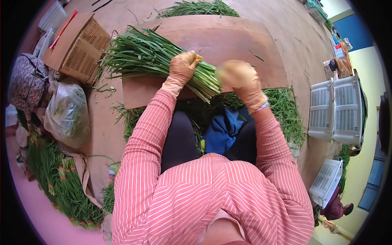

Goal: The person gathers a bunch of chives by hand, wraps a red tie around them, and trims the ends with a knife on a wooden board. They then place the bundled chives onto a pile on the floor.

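A thick bunch of long green chives lies slanted over a brown board, its leaves toward the far left and its pale stem ends toward the right. Around the stems is my left hand, closed in a tan glove. My right hand, gloved too, is beside the stem ends. Motion smears its fingers, so I cannot see whether they hold anything or touch the bunch. A blue cloth lies between my knees.
Loose chives lie below the board, and another heap lies beyond it. A brown crate and a clear plastic bag stand left, near a person and tied bundles. White crates stand right.
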### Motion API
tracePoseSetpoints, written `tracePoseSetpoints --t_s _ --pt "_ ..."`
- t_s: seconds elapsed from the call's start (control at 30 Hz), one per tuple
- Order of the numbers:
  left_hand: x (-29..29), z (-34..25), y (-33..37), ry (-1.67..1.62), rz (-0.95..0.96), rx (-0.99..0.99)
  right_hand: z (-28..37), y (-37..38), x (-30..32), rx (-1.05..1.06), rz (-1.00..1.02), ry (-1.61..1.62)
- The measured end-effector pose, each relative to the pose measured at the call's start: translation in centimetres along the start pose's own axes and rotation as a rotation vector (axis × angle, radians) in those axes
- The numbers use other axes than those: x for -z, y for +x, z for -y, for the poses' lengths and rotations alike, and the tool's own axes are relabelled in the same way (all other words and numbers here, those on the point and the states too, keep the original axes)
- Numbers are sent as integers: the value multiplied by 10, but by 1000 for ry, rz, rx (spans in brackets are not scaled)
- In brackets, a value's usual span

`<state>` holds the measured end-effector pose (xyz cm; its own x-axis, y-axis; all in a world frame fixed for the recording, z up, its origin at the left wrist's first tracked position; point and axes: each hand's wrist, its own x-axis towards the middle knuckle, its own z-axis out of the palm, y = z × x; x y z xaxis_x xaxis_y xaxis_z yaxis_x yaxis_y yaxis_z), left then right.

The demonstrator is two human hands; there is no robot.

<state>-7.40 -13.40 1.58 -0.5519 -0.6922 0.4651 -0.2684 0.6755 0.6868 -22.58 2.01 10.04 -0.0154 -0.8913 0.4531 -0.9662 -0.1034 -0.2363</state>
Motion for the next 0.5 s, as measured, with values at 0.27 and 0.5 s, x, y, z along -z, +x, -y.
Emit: tracePoseSetpoints --t_s 0.27,0.5 --pt "4 2 12 19 182 112 19 -7 -46 77 78 -68" --pt "13 -11 18 128 259 95 22 -7 -57 34 19 -23"
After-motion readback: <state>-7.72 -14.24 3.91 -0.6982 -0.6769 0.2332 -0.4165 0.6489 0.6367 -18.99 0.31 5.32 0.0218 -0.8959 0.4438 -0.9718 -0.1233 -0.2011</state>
